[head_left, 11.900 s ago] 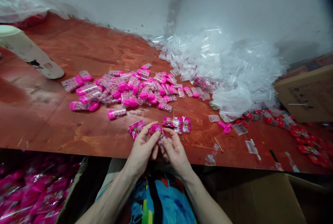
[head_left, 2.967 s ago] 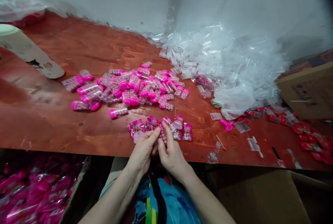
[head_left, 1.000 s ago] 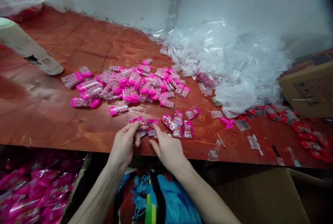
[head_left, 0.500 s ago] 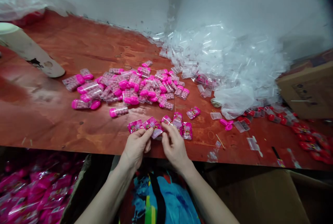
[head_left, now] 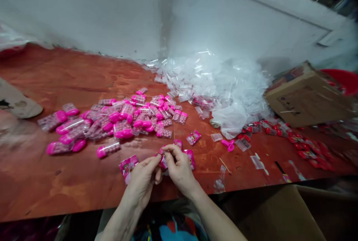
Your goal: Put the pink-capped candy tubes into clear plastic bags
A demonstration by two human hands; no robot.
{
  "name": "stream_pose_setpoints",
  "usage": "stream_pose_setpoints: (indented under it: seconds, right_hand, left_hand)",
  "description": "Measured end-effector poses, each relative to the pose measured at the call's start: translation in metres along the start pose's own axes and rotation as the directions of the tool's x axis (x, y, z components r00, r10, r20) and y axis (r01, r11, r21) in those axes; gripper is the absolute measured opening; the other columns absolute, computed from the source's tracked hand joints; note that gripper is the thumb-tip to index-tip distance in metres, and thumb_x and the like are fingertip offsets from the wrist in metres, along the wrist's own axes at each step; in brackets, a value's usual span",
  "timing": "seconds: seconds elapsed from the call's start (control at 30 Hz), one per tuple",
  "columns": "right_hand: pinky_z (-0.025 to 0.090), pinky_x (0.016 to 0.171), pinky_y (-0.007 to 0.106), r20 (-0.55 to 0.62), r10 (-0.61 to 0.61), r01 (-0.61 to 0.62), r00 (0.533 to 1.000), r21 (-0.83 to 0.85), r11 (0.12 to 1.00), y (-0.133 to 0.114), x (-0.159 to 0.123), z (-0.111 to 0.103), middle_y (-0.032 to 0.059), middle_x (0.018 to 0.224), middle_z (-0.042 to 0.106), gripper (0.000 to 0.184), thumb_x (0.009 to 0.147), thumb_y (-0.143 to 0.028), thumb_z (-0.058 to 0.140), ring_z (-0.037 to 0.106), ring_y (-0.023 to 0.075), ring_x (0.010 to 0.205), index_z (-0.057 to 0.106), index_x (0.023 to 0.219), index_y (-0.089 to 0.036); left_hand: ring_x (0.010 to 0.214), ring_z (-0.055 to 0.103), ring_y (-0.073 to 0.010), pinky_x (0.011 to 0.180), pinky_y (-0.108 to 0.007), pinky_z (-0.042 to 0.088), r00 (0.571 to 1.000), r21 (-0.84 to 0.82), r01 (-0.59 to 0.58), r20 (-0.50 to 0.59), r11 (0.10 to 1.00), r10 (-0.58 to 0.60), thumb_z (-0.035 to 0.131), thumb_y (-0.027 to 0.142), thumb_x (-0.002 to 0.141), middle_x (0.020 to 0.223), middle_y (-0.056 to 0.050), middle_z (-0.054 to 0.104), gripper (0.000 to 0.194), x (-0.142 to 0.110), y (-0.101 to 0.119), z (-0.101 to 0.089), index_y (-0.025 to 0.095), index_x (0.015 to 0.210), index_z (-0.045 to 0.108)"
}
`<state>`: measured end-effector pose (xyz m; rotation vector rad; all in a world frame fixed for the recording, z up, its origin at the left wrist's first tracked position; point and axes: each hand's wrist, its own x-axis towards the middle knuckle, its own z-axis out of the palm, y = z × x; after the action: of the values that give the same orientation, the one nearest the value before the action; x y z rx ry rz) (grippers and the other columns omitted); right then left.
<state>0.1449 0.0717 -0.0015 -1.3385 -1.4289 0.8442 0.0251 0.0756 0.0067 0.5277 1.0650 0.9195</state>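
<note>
My left hand (head_left: 143, 178) and my right hand (head_left: 179, 169) are close together near the table's front edge. Both have thumb and fingers pinched on a small pink printed packet (head_left: 163, 163), mostly hidden by the fingers. To the left, partly behind my left hand, lies another pink packet (head_left: 128, 165). Beyond and beside my right hand are a pink packet (head_left: 190, 157) and a further packet (head_left: 194, 137). Farther off spreads a heap of clear tubes with pink caps (head_left: 123, 116), filled with small pink balls. One such tube (head_left: 108, 149) lies apart, nearer to me.
Clear plastic pieces (head_left: 207, 80) are piled against the wall. A cardboard box (head_left: 307, 99) stands at right, near red packets (head_left: 310, 149). Pink clip-like piece (head_left: 228, 144), thin stick (head_left: 225, 165) and black-handled tool (head_left: 282, 172) lie right of my hands. A pale cylinder (head_left: 19, 101) lies at left.
The view has swung up and to the right, showing more of the wall and box. My hands have drawn closer together around a packet.
</note>
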Motion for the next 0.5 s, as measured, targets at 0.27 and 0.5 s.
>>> stream_pose_setpoints:
  seconds: [0.27,0.5]
  right_hand:
    - [0.047,0.085,0.025,0.046,0.040,-0.013,0.998,-0.483,0.876,0.024,0.076,-0.040,0.0034,0.102,0.072,0.024,0.097,-0.026,0.045,0.067,0.0174,0.096,0.064,0.109,-0.023]
    - [0.044,0.095,0.044,-0.206,0.205,-0.288,0.957,-0.568,0.771,0.061,0.147,-0.053,0.0234,0.127,0.058,0.059,0.087,-0.039,0.059,0.058,0.0331,0.116,0.045,0.135,-0.009]
  left_hand:
    - [0.041,0.038,-0.0079,0.042,-0.021,0.030,0.994,-0.057,-0.021,-0.108,0.998,0.015,0.082,0.043,0.064,0.040,0.004,0.045,0.037,0.009,0.016,-0.005,0.016,0.057,0.056]
    - [0.042,0.038,-0.0071,0.041,-0.020,0.031,0.986,-0.113,-0.047,-0.162,0.993,0.029,0.082,0.041,0.066,0.043,0.005,0.046,0.037,0.009,0.018,-0.015,0.016,0.059,0.055]
